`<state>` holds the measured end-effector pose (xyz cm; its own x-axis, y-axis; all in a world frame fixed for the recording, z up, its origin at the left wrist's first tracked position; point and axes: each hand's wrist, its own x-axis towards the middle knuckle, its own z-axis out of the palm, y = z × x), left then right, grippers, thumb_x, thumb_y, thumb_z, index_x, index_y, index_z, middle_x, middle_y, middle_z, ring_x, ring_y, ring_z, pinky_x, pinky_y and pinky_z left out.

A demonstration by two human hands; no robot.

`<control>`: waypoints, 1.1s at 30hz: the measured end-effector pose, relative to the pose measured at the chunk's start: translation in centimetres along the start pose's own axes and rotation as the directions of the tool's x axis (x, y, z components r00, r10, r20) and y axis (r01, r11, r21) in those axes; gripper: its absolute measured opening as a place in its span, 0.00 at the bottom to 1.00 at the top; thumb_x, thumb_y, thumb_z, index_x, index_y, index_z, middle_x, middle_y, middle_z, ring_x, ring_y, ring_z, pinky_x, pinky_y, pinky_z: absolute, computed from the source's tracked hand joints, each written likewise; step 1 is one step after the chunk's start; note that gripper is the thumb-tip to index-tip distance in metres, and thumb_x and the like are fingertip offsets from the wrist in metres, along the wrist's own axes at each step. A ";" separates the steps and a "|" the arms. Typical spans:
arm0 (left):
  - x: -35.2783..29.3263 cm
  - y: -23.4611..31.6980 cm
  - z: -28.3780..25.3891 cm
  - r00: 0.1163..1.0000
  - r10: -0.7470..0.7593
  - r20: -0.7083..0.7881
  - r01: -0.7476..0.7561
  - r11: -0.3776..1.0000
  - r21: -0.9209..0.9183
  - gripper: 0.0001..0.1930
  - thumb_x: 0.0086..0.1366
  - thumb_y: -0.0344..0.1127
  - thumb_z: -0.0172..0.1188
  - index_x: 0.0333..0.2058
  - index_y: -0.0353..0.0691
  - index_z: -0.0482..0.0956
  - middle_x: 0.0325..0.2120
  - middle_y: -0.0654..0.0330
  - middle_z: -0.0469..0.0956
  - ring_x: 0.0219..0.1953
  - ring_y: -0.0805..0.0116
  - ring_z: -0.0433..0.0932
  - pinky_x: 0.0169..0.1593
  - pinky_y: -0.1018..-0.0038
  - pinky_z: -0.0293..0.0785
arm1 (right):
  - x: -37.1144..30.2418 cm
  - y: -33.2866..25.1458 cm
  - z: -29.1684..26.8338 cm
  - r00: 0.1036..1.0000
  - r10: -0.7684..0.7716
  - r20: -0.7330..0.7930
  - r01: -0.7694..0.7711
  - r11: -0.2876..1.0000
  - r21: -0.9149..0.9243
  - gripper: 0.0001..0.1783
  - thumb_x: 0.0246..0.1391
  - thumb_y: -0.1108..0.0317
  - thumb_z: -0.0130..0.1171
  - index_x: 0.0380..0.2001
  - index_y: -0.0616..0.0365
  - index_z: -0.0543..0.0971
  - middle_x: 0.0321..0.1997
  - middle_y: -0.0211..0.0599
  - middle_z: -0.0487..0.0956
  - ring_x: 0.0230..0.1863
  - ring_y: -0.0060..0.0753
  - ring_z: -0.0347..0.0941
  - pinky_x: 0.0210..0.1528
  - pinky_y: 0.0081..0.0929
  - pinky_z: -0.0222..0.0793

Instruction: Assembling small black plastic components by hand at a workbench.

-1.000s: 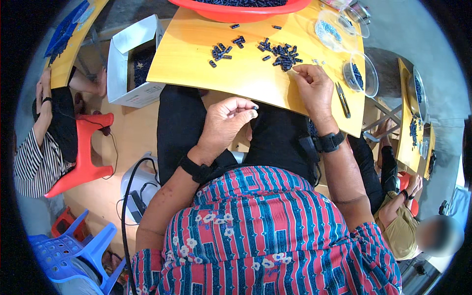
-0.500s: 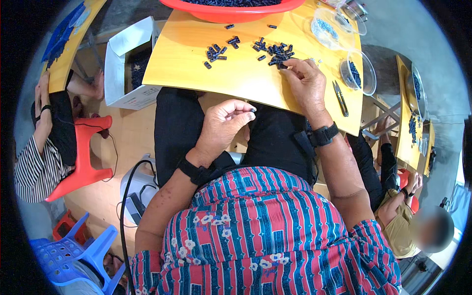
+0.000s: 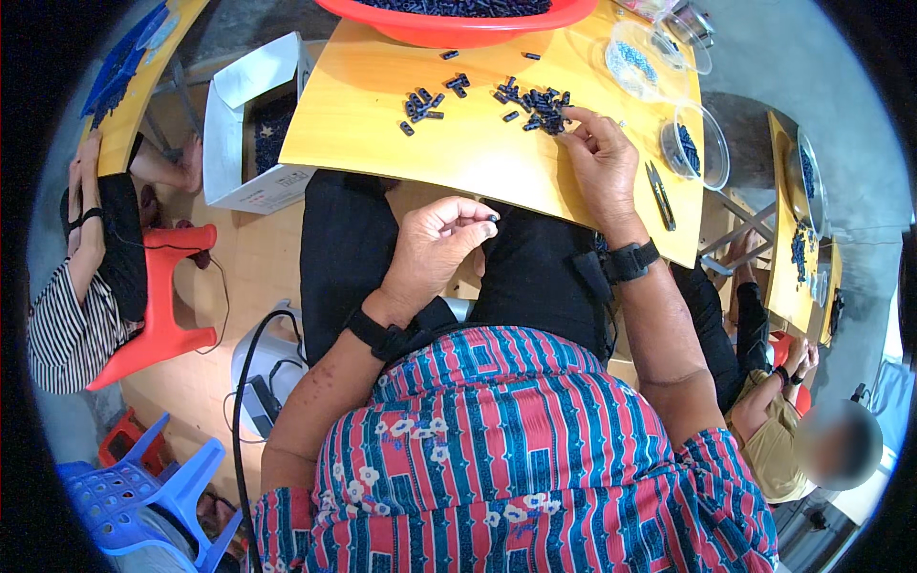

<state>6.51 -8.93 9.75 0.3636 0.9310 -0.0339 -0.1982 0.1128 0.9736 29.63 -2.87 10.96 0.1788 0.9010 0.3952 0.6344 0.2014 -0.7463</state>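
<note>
My left hand [image 3: 441, 246] is closed in a pinch above my lap, off the table's near edge. Between its thumb and forefinger is a small black cylindrical piece [image 3: 494, 220], mostly hidden by the fingertips. My right hand [image 3: 604, 164] rests over the table, with curled thumb and forefinger at the right edge of a loose pile of small black cylindrical pieces [image 3: 543, 107]. Whatever lies between those fingertips cannot be made out against the dark pile. To the left lies a smaller group of the same pieces [image 3: 420, 105], with a few strays further back.
A red basin [image 3: 458, 31] of dark pieces stands at the table's far edge. On the right are clear plastic tubs [image 3: 718, 158] and black thread snips [image 3: 661, 196]. A white carton [image 3: 229, 143] stands left of the yellow table [image 3: 373, 153]. Other people sit on both sides.
My right hand has shifted slightly right and drawn back a little at the pile's edge. My left hand keeps its pinch on the black piece, almost unmoved.
</note>
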 end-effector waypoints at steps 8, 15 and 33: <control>-0.5 0.6 -0.2 0.988 -0.150 0.047 0.151 0.989 -0.009 0.07 0.64 0.25 0.59 0.41 0.32 0.78 0.35 0.61 0.80 0.38 0.76 0.79 0.44 0.81 0.75 | -0.3 0.0 -0.2 0.998 -0.043 0.049 0.047 0.996 -0.077 0.11 0.47 0.78 0.66 0.37 0.59 0.83 0.27 0.29 0.74 0.24 0.16 0.67 0.30 0.15 0.67; -0.6 0.6 0.2 0.988 -0.146 0.052 0.146 0.989 0.005 0.07 0.64 0.25 0.58 0.41 0.32 0.78 0.35 0.61 0.80 0.38 0.76 0.79 0.44 0.81 0.75 | -1.1 0.5 -0.9 0.994 -0.077 0.078 0.086 0.988 -0.127 0.09 0.46 0.77 0.66 0.34 0.60 0.83 0.28 0.31 0.76 0.26 0.20 0.72 0.32 0.18 0.69; -1.0 0.7 0.1 0.989 -0.139 0.054 0.140 0.990 -0.002 0.07 0.64 0.25 0.58 0.41 0.32 0.78 0.35 0.61 0.80 0.38 0.76 0.79 0.43 0.80 0.75 | -1.2 -0.8 -1.8 0.999 0.035 0.007 -0.035 0.999 -0.013 0.05 0.45 0.77 0.62 0.29 0.61 0.82 0.28 0.40 0.78 0.27 0.32 0.74 0.33 0.24 0.70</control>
<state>6.05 -9.80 10.50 0.4364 0.8859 -0.1569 -0.1477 0.2426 0.9588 30.20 -4.82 12.05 0.1952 0.9103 0.3651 0.6378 0.1650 -0.7523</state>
